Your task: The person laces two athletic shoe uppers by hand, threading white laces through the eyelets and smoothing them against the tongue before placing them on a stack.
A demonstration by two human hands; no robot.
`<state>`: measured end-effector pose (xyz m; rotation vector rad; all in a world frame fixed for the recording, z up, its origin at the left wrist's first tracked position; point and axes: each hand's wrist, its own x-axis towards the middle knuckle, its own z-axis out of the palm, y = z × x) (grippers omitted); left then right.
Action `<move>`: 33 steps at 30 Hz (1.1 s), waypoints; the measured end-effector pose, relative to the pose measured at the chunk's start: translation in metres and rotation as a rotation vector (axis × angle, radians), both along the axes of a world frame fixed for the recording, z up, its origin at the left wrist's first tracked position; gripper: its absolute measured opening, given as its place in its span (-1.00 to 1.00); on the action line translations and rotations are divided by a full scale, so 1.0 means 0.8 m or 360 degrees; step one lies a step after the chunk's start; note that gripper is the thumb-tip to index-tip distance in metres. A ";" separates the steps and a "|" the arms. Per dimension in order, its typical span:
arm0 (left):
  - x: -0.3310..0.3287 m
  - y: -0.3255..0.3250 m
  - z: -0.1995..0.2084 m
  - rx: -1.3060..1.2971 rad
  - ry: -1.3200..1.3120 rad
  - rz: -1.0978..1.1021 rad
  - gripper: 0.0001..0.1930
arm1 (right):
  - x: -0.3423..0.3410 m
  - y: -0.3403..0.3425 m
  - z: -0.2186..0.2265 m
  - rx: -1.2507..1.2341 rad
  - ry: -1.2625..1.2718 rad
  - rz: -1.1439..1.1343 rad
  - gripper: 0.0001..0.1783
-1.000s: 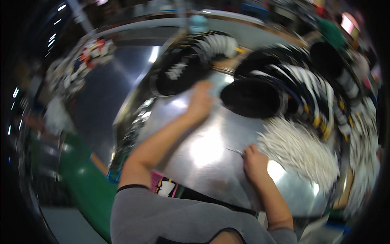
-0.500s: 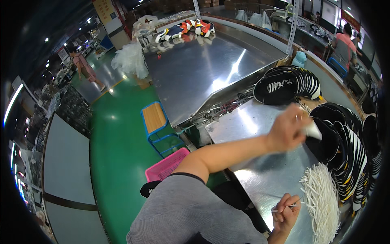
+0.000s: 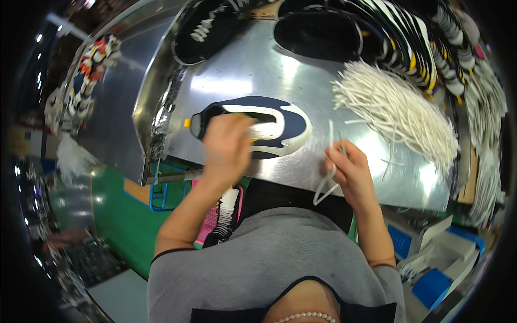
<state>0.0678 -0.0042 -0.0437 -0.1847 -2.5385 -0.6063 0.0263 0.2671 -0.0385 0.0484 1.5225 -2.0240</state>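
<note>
A flat navy and white shoe upper (image 3: 296, 126) lies on the metal table in front of me, its yellow tab pointing left. My left hand (image 3: 226, 142) is over its left part, smeared by motion, so its grip is unclear. To the right of the upper, my right hand (image 3: 350, 169) pinches a white shoelace (image 3: 322, 191) that loops below the fingers, with a white end standing up above them. A thin dark thing shows at these fingertips, too small to name. Beyond that hand lies a thick bundle of white shoelaces (image 3: 398, 116).
Black shoe uppers (image 3: 318, 35) are stacked along the table's far side, another with white lacing (image 3: 207, 32) at far left. A raised metal edge (image 3: 153, 91) borders the left. Below the table are a pink basket (image 3: 207, 226), a blue-framed stool (image 3: 156, 196) and open boxes (image 3: 452, 247).
My view has swung right and down. My left hand has come from the stacked black uppers to the navy and white upper on the table. The right hand still holds a white lace.
</note>
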 end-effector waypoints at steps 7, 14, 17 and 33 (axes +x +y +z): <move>-0.031 -0.029 0.016 -0.0177 -0.0597 0.0005 -0.72 | -0.065 -0.098 -0.073 0.0077 0.0367 -0.0035 -0.84; -0.091 -0.035 -0.008 0.1770 -0.2229 -0.0028 -0.14 | -0.057 -0.097 -0.092 -0.0048 0.0461 -0.0138 -0.84; -0.082 -0.017 -0.010 0.2011 -0.2040 -0.0644 -0.15 | -0.052 -0.077 -0.072 0.0030 0.0371 -0.0166 -0.82; -0.032 0.070 -0.011 0.2260 -0.1186 -0.0404 -0.68 | 0.017 -0.049 -0.021 -0.0047 0.0516 -0.0297 -0.92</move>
